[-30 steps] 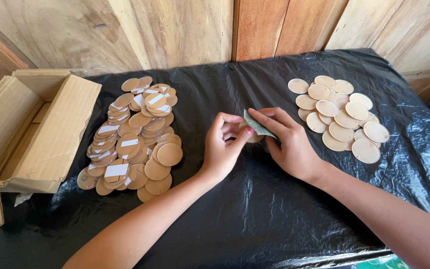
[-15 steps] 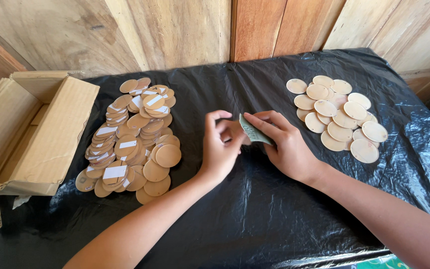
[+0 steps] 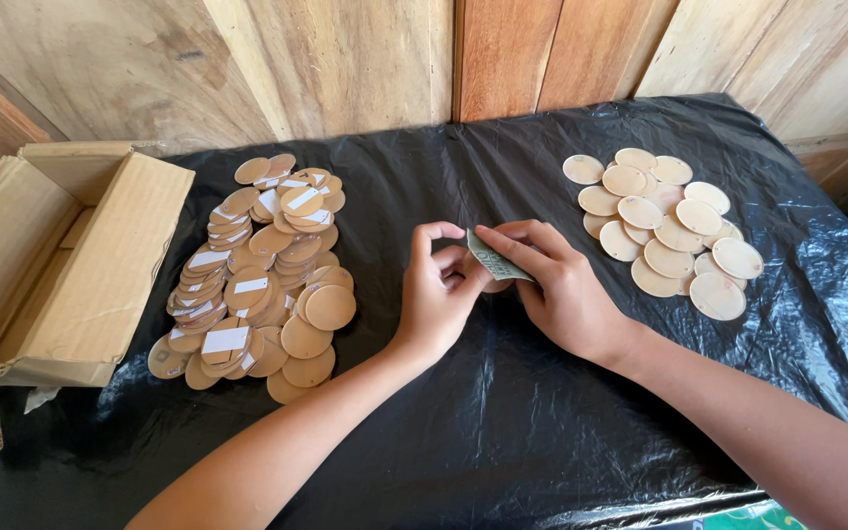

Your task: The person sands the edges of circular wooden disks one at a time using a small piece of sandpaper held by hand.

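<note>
My left hand [image 3: 439,294] and my right hand [image 3: 561,290] meet over the middle of a table covered in black plastic sheet [image 3: 503,422]. Between them they hold a round wooden disc [image 3: 499,286], mostly hidden by fingers. My right hand's fingers press a small folded grey-green piece, like sandpaper [image 3: 495,259], against it. A heap of brown wooden discs [image 3: 252,275], many with white stickers, lies to the left. Paler plain discs [image 3: 664,231] lie to the right.
An open cardboard box [image 3: 46,275] lies on its side at the left edge of the table. A wooden plank wall [image 3: 345,69] runs behind the table. The plastic sheet drapes over the front and right edges.
The hands stay together at the centre; the grey-green piece has shifted slightly across the disc, and the fingers have adjusted around it. Both heaps are unchanged.
</note>
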